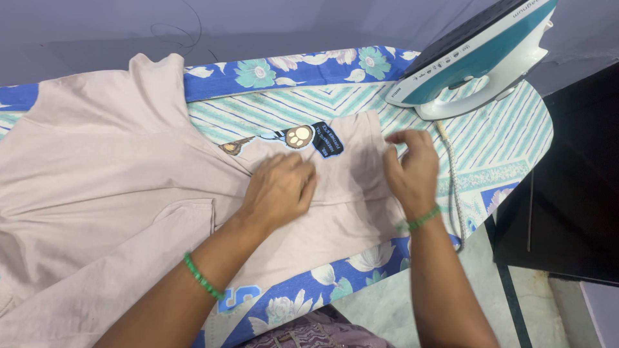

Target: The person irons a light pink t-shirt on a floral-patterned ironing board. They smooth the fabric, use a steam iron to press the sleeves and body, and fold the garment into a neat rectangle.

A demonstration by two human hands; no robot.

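A pale beige garment lies spread over a board covered in blue floral and teal striped cloth. My left hand presses flat on the garment's folded part, just below a dark printed patch with a small cartoon figure. My right hand rests on the garment's right edge, fingers bent and pinching the fabric. A green bead bracelet is on each wrist.
A white and teal steam iron stands on its heel at the far right of the board, its braided cord running down beside my right hand. A dark cabinet and tiled floor lie to the right.
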